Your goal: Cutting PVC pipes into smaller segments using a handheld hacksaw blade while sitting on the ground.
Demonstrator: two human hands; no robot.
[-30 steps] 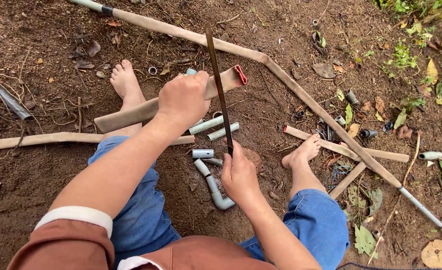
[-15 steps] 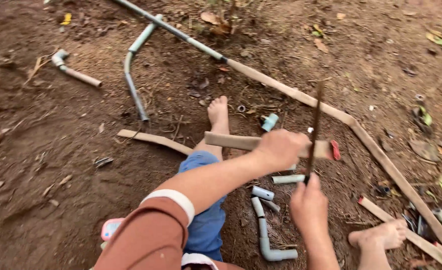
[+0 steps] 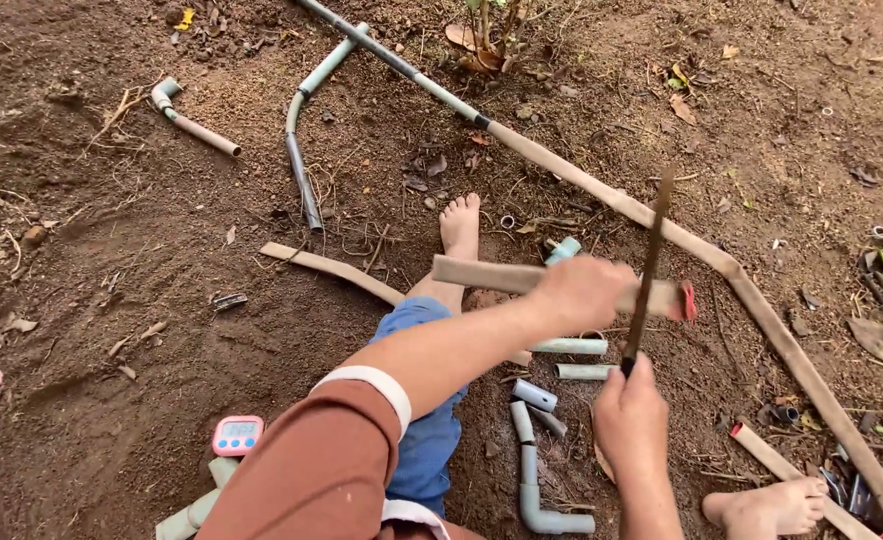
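Head view: a person sits on bare soil, legs spread, one bare foot point(image 3: 459, 222) at centre frame. The left hand point(image 3: 583, 292), right of centre, is clenched around a tan pipe point(image 3: 486, 275) that lies level across the middle of the frame, its red-capped end point(image 3: 683, 301) poking out to the right. The right hand point(image 3: 631, 420), lower right of centre, is closed on the bottom end of a thin dark saw blade point(image 3: 647, 270), which stands nearly upright and crosses the pipe just right of the left fist.

In my judgement the cut goes best if the left hand pins the pipe firmly so it cannot roll, while the blade stays square to it and close to the fist, with light, even strokes.

Short grey pipe offcuts point(image 3: 569, 346) and an elbow piece point(image 3: 541, 500) lie below the hands. A long pipe run point(image 3: 601, 195) slants from top centre to the lower right. A pink timer point(image 3: 237, 435) sits at lower left.
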